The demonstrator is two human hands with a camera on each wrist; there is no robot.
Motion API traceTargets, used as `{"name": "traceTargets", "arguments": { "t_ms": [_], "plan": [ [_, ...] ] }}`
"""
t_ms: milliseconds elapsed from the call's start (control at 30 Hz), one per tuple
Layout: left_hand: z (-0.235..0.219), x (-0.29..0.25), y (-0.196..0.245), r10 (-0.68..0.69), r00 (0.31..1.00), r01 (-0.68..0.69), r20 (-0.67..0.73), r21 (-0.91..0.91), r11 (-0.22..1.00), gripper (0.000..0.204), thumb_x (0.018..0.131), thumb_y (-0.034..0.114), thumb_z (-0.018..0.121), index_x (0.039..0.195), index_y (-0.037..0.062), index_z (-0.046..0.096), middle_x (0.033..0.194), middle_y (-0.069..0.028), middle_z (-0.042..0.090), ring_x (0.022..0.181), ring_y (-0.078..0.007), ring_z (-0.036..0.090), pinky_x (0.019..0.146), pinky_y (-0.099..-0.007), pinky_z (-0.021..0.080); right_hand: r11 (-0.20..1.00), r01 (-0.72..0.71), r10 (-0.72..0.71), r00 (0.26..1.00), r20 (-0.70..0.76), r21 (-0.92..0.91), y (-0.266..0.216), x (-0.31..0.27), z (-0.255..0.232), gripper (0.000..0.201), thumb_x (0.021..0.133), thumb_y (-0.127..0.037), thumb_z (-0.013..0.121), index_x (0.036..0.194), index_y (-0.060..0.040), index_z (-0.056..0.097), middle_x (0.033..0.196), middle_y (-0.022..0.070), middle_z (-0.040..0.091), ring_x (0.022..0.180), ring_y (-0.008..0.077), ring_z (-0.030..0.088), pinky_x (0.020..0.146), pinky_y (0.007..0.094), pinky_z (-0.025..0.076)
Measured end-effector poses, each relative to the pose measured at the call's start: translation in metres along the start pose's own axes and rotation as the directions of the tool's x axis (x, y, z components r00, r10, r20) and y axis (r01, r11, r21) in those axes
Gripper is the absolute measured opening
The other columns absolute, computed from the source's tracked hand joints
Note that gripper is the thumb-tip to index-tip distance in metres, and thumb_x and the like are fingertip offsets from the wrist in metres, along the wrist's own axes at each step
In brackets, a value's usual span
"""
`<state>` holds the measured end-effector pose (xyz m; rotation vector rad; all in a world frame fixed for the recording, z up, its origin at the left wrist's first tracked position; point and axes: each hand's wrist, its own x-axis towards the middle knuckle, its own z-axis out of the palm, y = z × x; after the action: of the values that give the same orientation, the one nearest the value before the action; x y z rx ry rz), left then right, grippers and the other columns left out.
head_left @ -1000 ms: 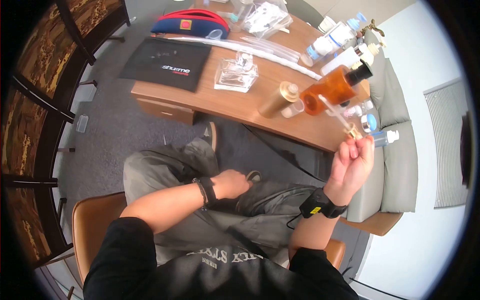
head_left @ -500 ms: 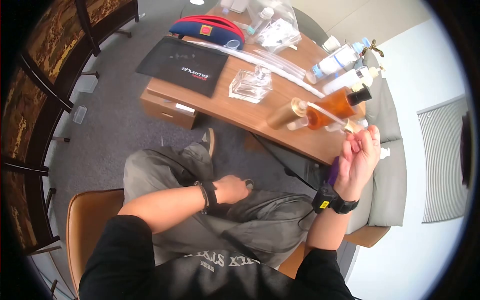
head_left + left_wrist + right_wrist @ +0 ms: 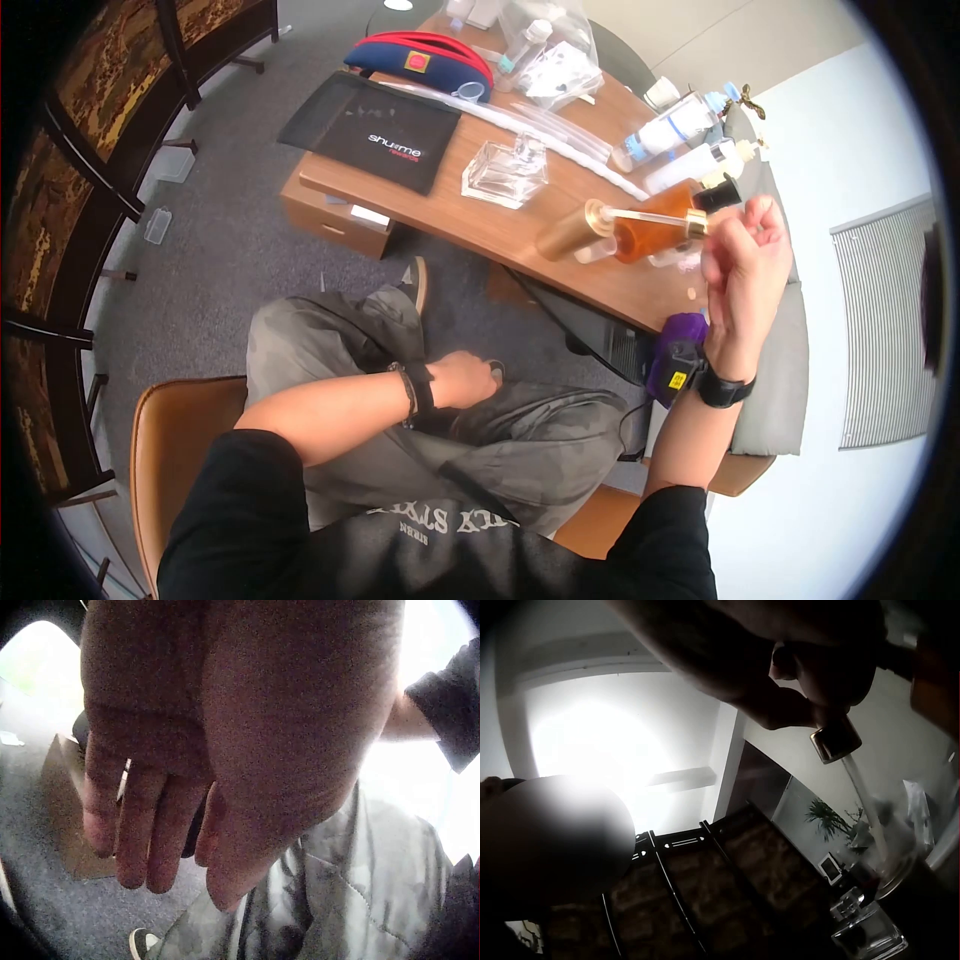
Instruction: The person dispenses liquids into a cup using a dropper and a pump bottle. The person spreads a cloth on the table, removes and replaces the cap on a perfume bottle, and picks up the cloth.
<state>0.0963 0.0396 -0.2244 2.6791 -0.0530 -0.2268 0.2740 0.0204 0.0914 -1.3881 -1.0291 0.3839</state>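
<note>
Wood-grain desk (image 3: pixel 490 226) spanned your twelve o'clock, the gold bottle (image 3: pixel 566 236) at one. Your right hand (image 3: pixel 748 275) pinched the glass dropper (image 3: pixel 697 224), which had levelled, bringing its tip to the bottle's mouth (inside or not, unclear); your left hand (image 3: pixel 462 379) lay loosely open.

Brown wooden table (image 3: pixel 490 225), slanting from top centre to right of centre. Blue-and-red zip case (image 3: pixel 418 64) at upper centre-left; black pouch (image 3: pixel 375 130) with white lettering below it. Clear plastic bag (image 3: pixel 555 62) at top centre. Long white strip (image 3: pixel 545 148) running diagonally, clear tubes (image 3: pixel 568 128) beside it. Clear glass bottle (image 3: pixel 503 173) near centre. Right of centre: gold bottle (image 3: pixel 572 232), orange bottle (image 3: pixel 650 228) with black cap, blue-and-white bottle (image 3: pixel 665 132), white pump bottle (image 3: pixel 692 168).
</note>
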Motion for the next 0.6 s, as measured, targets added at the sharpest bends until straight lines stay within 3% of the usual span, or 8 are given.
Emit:
{"name": "traceTargets", "arguments": {
  "t_ms": [100, 133, 200, 267, 333, 467, 600],
  "plan": [
    [0.001, 0.000, -0.001, 0.014, 1.000, -0.014, -0.001, -0.005, 1.000, 0.037, 0.089, 0.008, 0.063, 0.125, 0.0032, 0.068, 0.090, -0.0204, 0.076, 0.088, -0.0372, 0.075, 0.077, -0.0480, 0.060, 0.977, -0.043, 0.054, 0.997, 0.047, -0.211, -0.019, 0.009, 0.014, 0.026, 0.083, 0.010, 0.059, 0.087, -0.0103, 0.042, 0.069, 0.0029, 0.057, 0.045, 0.0052, 0.039, 0.040, 0.0214, 0.026],
    [0.001, 0.000, -0.001, 0.014, 1.000, -0.014, 0.001, -0.005, 1.000, 0.037, 0.089, 0.008, 0.063, 0.125, 0.0032, 0.068, 0.090, -0.0204, 0.076, 0.088, -0.0372, 0.075, 0.077, -0.0480, 0.060, 0.977, -0.044, 0.055, 0.997, 0.046, -0.210, -0.022, 0.014, 0.015, 0.026, 0.083, 0.010, 0.059, 0.087, -0.0103, 0.042, 0.069, 0.0029, 0.057, 0.045, 0.0052, 0.039, 0.040, 0.0214, 0.026],
    [0.000, 0.001, 0.000, 0.002, 1.000, -0.002, 0.001, -0.002, 1.000, 0.037, 0.089, 0.008, 0.062, 0.125, 0.0032, 0.069, 0.090, -0.0206, 0.075, 0.088, -0.0372, 0.076, 0.077, -0.0480, 0.060, 0.953, -0.044, 0.101, 0.979, 0.179, -0.300, -0.028, 0.024, 0.019, 0.026, 0.082, 0.010, 0.060, 0.087, -0.0102, 0.043, 0.070, 0.0000, 0.056, 0.046, 0.0046, 0.041, 0.041, 0.0205, 0.026],
    [0.001, 0.000, 0.000, 0.006, 1.000, -0.006, -0.005, -0.004, 1.000, 0.036, 0.089, 0.008, 0.062, 0.124, 0.0032, 0.069, 0.089, -0.0206, 0.075, 0.088, -0.0371, 0.076, 0.077, -0.0480, 0.060, 0.932, -0.048, 0.112, 0.981, 0.160, -0.359, -0.033, 0.026, 0.027, 0.026, 0.082, 0.009, 0.061, 0.087, -0.0099, 0.045, 0.070, -0.0027, 0.056, 0.050, 0.0038, 0.045, 0.042, 0.0202, 0.026],
    [0.002, 0.001, -0.001, 0.008, 1.000, -0.008, -0.014, -0.006, 1.000, 0.036, 0.089, 0.008, 0.062, 0.124, 0.0032, 0.070, 0.089, -0.0206, 0.075, 0.088, -0.0371, 0.076, 0.078, -0.0480, 0.060, 0.911, -0.004, 0.114, 0.963, 0.243, -0.412, -0.033, 0.031, 0.030, 0.023, 0.082, 0.007, 0.062, 0.089, -0.0090, 0.047, 0.070, -0.0042, 0.057, 0.057, 0.0026, 0.049, 0.047, 0.0200, 0.031],
    [0.003, 0.001, -0.002, 0.009, 1.000, -0.010, -0.029, -0.016, 1.000, 0.033, 0.089, 0.009, 0.062, 0.120, 0.0032, 0.071, 0.088, -0.0204, 0.075, 0.087, -0.0374, 0.076, 0.077, -0.0478, 0.060, 0.918, 0.050, 0.077, 0.951, 0.299, -0.394, -0.015, 0.029, 0.043, 0.023, 0.082, 0.005, 0.064, 0.090, -0.0084, 0.048, 0.070, -0.0052, 0.057, 0.064, 0.0015, 0.049, 0.054, 0.0208, 0.036],
    [0.002, 0.000, -0.001, 0.021, 0.999, -0.023, -0.047, -0.030, 0.999, 0.031, 0.089, 0.008, 0.061, 0.119, 0.0032, 0.071, 0.088, -0.0206, 0.075, 0.086, -0.0376, 0.076, 0.076, -0.0479, 0.060, 0.857, 0.088, 0.106, 0.934, 0.340, -0.508, 0.018, 0.031, 0.043, 0.025, 0.080, 0.006, 0.065, 0.088, -0.0078, 0.046, 0.070, -0.0063, 0.054, 0.065, 0.0015, 0.044, 0.057, 0.0224, 0.036]
  ]
}}
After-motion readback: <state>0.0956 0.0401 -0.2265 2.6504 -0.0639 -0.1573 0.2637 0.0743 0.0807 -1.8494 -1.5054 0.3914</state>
